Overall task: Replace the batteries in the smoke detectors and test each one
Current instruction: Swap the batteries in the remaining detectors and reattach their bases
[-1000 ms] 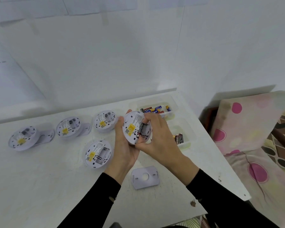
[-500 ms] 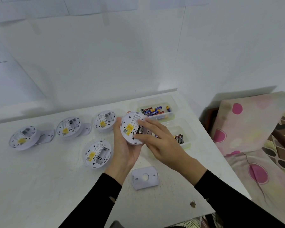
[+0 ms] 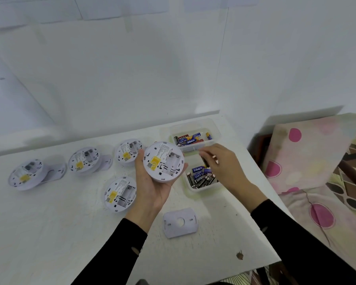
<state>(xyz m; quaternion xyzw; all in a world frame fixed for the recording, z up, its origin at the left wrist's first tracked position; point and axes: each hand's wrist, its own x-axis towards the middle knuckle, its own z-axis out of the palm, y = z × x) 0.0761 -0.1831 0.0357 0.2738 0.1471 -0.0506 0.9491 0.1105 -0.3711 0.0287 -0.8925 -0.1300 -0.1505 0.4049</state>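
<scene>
In the head view, we see the left grip [image 3: 152, 188] cupped palm-up around a round white plastic smoke detector [image 3: 162, 161]. The thumb lies on its left rim and the fingertips curl over its right rim. The detector is held above the white counter [image 3: 49, 223] with its back toward us. It has a yellow label on the left and an open battery bay on the right that shows its bare white floor.

The right grip [image 3: 222, 163] is clenched on a dark cylindrical battery [image 3: 204, 161], pinched at the fingertips. The battery is just right of the held detector and apart from it. It hangs above the near clear plastic tray [image 3: 203, 190], which holds a heap of black and blue batteries. Behind that, the far clear plastic tray [image 3: 193, 125] holds blue, red and black ones.

A nearer white detector [image 3: 119, 194] lies back-up just left of the left wrist. A row of three white detectors [image 3: 83, 159] lies behind it, and the two leftmost are tilted on flat plates. A white mounting plate with a round hole [image 3: 180, 222] lies flat between the forearms.

Both trays sit near the counter's right edge, and beyond it is a bed with a pink-spotted cover [image 3: 306, 151]. We find bare counter at the front left.
</scene>
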